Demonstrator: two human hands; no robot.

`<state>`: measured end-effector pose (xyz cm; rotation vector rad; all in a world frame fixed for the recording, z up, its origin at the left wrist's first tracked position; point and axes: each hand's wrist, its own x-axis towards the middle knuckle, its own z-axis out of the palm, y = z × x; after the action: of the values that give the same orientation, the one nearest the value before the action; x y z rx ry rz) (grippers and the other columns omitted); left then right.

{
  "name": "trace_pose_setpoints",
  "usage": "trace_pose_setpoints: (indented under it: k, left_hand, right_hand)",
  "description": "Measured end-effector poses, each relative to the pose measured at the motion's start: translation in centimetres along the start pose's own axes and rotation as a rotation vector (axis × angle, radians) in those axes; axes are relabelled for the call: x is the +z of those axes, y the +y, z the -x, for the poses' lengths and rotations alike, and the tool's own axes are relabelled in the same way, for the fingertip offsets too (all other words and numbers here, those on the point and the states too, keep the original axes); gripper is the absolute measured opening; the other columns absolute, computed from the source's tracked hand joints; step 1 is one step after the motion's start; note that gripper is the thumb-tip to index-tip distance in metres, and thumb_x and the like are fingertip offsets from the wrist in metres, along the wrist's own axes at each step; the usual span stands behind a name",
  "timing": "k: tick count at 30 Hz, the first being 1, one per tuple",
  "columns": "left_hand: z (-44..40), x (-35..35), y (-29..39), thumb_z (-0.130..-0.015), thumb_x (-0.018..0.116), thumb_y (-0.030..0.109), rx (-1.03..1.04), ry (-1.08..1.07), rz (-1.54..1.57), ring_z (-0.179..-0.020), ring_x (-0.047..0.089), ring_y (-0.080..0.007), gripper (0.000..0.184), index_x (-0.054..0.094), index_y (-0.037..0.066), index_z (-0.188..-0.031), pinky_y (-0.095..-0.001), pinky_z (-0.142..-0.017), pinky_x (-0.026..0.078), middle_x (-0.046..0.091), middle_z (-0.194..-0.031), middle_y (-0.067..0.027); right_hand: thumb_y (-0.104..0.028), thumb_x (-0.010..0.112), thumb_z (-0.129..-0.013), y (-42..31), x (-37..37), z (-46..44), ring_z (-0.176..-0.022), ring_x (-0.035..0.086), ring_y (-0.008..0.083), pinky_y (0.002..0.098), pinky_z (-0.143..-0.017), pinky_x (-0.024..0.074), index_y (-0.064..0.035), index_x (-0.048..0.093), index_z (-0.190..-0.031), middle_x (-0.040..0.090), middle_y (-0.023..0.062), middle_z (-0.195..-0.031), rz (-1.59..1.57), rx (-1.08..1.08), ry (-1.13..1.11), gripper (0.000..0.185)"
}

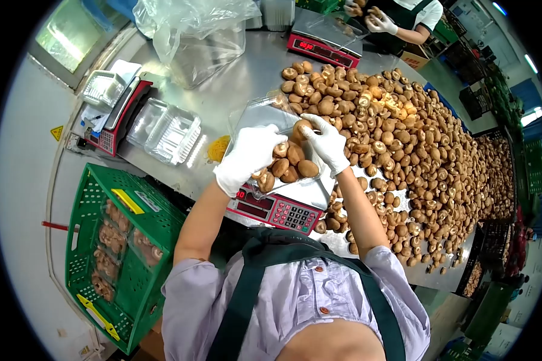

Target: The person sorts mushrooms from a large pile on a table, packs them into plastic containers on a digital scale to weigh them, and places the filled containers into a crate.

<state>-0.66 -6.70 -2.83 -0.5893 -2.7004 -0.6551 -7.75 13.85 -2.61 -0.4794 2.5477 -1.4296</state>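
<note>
So my right hand (328, 144) (white glove on) is clamping a brown mushroom (301, 129) between thumb and fingers, right above a clear plastic box (262, 111). My left hand (252, 155), also gloved, is curling its fingers over the box's left side; tbh I can't tell if they're actually pinching anything. The box is sitting open under both hands, and a bunch of mushrooms (293, 155) is lying in it. All of that is resting over a red-trimmed scale (265, 207) right in front of me.

Just left of my left hand, a yellow thing (218, 148) is peeking out, partly hidden. Further left, some empty clear trays (168, 132) are sitting near another red scale (121, 117). Down on that side, a green crate (81, 240) is holding packed mushrooms (107, 237). Over on the right, a huge mushroom pile (403, 138) is covering the metal table (265, 60). Across from me, a co-worker's gloved hand (382, 23) is holding mushrooms near a third scale (322, 51).
</note>
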Motion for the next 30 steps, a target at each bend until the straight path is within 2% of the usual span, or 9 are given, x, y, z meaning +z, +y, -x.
trace_pose_setpoints:
  k: [2, 6, 12, 14, 17, 19, 23, 27, 30]
  left_hand:
    - [-1.0, 0.3, 0.4, -0.066, 0.068, 0.014, -0.073, -0.182, -0.057, -0.08, 0.063, -0.0249, 0.025, 0.069, 0.013, -0.091, -0.0354, -0.069, 0.051, 0.061, -0.086, -0.0057]
    - [-2.1, -0.3, 0.7, -0.066, 0.07, 0.016, 0.018, -0.217, -0.204, -0.081, 0.063, -0.0263, 0.027, 0.069, 0.012, -0.092, -0.0358, -0.07, 0.05, 0.061, -0.085, -0.0061]
    - [-1.6, -4.0, -2.1, -0.075, 0.07, 0.018, -0.155, -0.165, 0.197, -0.073, 0.06, -0.0193, 0.032, 0.065, 0.008, -0.104, -0.031, -0.069, 0.048, 0.064, -0.091, -0.0047]
    - [-1.0, -6.0, -1.7, -0.077, 0.07, 0.022, -0.467, -0.22, 0.496, -0.072, 0.056, -0.0183, 0.035, 0.063, 0.004, -0.106, -0.0292, -0.069, 0.047, 0.064, -0.092, -0.0087]
    - [-0.1, -7.3, -1.5, -0.077, 0.07, 0.02, -0.531, -0.146, 0.497, -0.071, 0.05, -0.013, 0.038, 0.062, 0.002, -0.109, -0.0274, -0.066, 0.044, 0.062, -0.09, -0.0058]
    - [0.6, -7.0, -1.6, -0.078, 0.07, 0.021, -0.527, -0.116, 0.545, -0.065, 0.049, -0.01, 0.037, 0.062, 0.0, -0.109, -0.0258, -0.061, 0.043, 0.06, -0.082, -0.0039]
    - [0.4, -7.5, 0.1, -0.083, 0.068, 0.02, -0.651, -0.175, 0.7, -0.064, 0.046, -0.0048, 0.035, 0.062, 0.001, -0.111, -0.0216, -0.055, 0.038, 0.053, -0.071, 0.0026]
    - [0.1, -4.4, 0.7, -0.087, 0.064, 0.019, -0.472, -0.217, 0.849, -0.076, 0.055, -0.0067, 0.03, 0.062, -0.001, -0.109, -0.0221, -0.065, 0.046, 0.063, -0.088, -0.0032]
    - [-0.7, -2.9, 1.2, -0.092, 0.06, 0.027, -0.454, -0.093, 0.887, -0.072, 0.054, -0.0068, 0.034, 0.063, -0.001, -0.109, -0.022, -0.064, 0.046, 0.065, -0.09, -0.0045]
  right_hand:
    - [-0.027, 0.063, -0.087, 0.8, -0.2, 0.0, -0.098, 0.063, 0.0199, 0.0303, -0.086, 0.0486, -0.0086, 0.06, -0.12, 0.066, 0.0116, -0.109, -0.064, 0.017, 0.028, 0.039]
    - [-0.026, 0.063, -0.087, 3.4, -0.3, -0.1, -0.095, 0.064, 0.0165, 0.0275, -0.083, 0.0494, -0.009, 0.062, -0.117, 0.067, 0.0107, -0.106, -0.184, 0.025, 0.068, 0.034]
    - [-0.023, 0.062, -0.088, 1.0, -0.8, 1.0, -0.094, 0.063, 0.016, 0.0277, -0.083, 0.0502, -0.0072, 0.062, -0.115, 0.068, 0.0104, -0.102, -0.297, -0.022, 0.098, 0.031]
    - [-0.025, 0.057, -0.091, -1.7, -0.9, 1.9, -0.094, 0.064, 0.0184, 0.0289, -0.083, 0.05, -0.0074, 0.062, -0.116, 0.068, 0.0123, -0.098, -0.273, -0.057, 0.046, 0.031]
    - [-0.03, 0.052, -0.09, -3.2, 0.8, 2.5, -0.104, 0.058, 0.0369, 0.0418, -0.09, 0.0456, -0.0062, 0.061, -0.115, 0.061, 0.0167, -0.114, 0.438, -0.437, -0.042, 0.036]
    - [-0.026, 0.056, -0.087, -3.2, 2.6, 2.8, -0.122, 0.044, 0.0348, 0.0434, -0.101, 0.0351, -0.0054, 0.061, -0.113, 0.055, 0.0154, -0.123, 0.629, -0.482, -0.157, 0.034]
    - [-0.024, 0.064, -0.084, -4.7, 1.1, 3.2, -0.116, 0.051, 0.0308, 0.0403, -0.098, 0.0412, -0.0071, 0.054, -0.124, 0.055, 0.0141, -0.124, 0.234, -0.427, -0.095, 0.044]
    - [-0.018, 0.07, -0.081, -2.6, 1.9, 3.0, -0.108, 0.058, 0.0186, 0.0311, -0.093, 0.0465, -0.0106, 0.049, -0.132, 0.057, 0.0105, -0.124, -0.507, -0.151, -0.264, 0.055]
    - [-0.012, 0.071, -0.081, -1.3, 1.1, 3.2, -0.107, 0.057, 0.0155, 0.0287, -0.094, 0.0455, -0.0053, 0.046, -0.133, 0.056, 0.009, -0.122, -0.69, -0.079, -0.262, 0.059]
